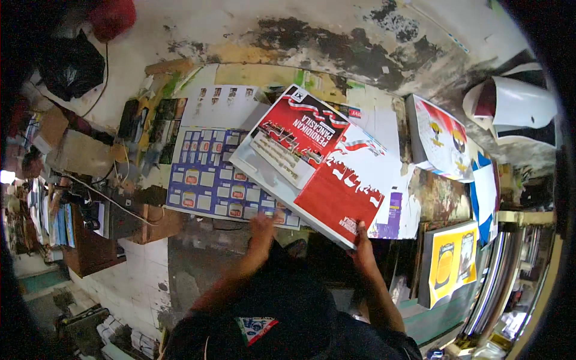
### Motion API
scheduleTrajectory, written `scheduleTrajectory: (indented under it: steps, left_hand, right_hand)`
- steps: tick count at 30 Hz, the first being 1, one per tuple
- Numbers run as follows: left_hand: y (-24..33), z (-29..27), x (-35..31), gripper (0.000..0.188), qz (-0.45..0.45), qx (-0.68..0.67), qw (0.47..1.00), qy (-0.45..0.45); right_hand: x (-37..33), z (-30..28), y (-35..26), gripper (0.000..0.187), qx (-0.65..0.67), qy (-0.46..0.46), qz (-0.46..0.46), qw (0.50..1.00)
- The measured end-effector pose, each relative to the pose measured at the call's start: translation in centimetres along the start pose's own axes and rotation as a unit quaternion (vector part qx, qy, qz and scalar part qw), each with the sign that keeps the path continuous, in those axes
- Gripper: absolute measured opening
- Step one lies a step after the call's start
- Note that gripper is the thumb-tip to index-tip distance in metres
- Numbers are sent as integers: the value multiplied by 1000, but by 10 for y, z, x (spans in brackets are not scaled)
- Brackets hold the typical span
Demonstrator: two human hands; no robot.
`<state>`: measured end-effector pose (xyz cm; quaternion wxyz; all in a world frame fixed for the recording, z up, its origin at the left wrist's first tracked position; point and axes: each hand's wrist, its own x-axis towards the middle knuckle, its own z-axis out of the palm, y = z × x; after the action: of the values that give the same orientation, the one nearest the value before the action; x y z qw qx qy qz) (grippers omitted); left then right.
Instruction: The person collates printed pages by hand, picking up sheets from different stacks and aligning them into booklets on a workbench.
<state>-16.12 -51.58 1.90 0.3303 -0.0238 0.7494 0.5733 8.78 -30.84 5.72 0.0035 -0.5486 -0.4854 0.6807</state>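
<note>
A thick stack of printed book covers [345, 201], red and white, lies at an angle on the worktable. My right hand [363, 251] grips its near right corner, thumb up along the edge and the other fingers mostly hidden. My left hand [262, 231] is smeared by motion beside the near edge, over the border of a blue printed sheet [207, 174]; its fingers cannot be made out. Under the stack's left part lies that blue sheet, patterned with small pale boxes. White sheets [384, 129] show behind and to the right of the stack.
Another stack of printed sheets [441, 141] rests at the back right, with a yellow-topped stack [453, 264] nearer. A rolled white sheet [522, 102] leans by the stained wall. At the left are a black plastic bag [72, 66], a cable and a wooden box [159, 223].
</note>
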Motion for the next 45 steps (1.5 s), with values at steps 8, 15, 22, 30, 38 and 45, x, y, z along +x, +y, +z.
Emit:
scheduleTrajectory:
  steps: [8,15,22,30,38,45]
  left_hand:
    - [-61,-7,-44,40,280,100,915,-272]
    - [-12,-58,-17,51,206,113,893,-384]
    - [13,-94,36,70,-63,-13,932,-358]
    - [62,-140,82,62,-84,17,903,-422]
    - [100,-94,104,62,-46,152,827,-539]
    - [158,-50,215,68,-103,257,779,-562]
  right_hand:
    - [-90,106,8,71,203,-72,74,974]
    - [-23,48,-3,79,423,-55,-104,899]
    - [-10,82,-11,70,327,101,-84,936]
    - [-78,179,2,61,542,154,-63,824]
    - [-112,220,105,83,560,238,-95,787]
    - [-126,309,93,58,554,145,-55,818]
